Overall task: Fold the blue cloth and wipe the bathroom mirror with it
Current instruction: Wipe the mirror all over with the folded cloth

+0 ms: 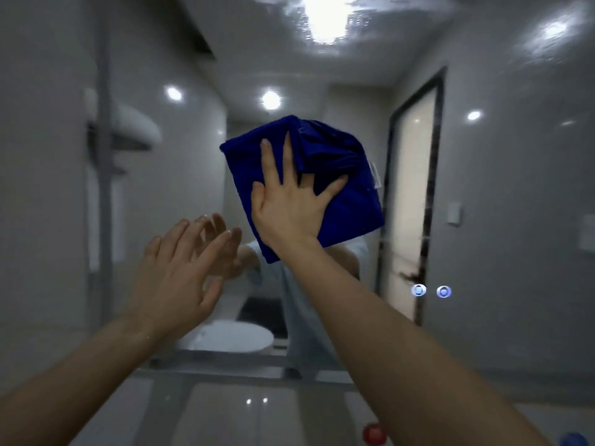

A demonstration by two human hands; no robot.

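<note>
The bathroom mirror (499, 194) fills most of the view and reflects the room. A folded blue cloth (351, 207) lies flat against the glass at the centre. My right hand (289, 201) presses on the cloth with its fingers spread and straight. My left hand (180, 268) is raised to the lower left of the cloth, fingers straight, its fingertips at or very near the glass, where their reflection meets them. It holds nothing.
Two small round lit buttons (431, 290) sit on the mirror at the right. Below the mirror's lower edge is a pale counter (225, 413) with a red object (374, 434) and a blue object (574, 441) at the bottom right. A white basin (231, 339) shows in the reflection.
</note>
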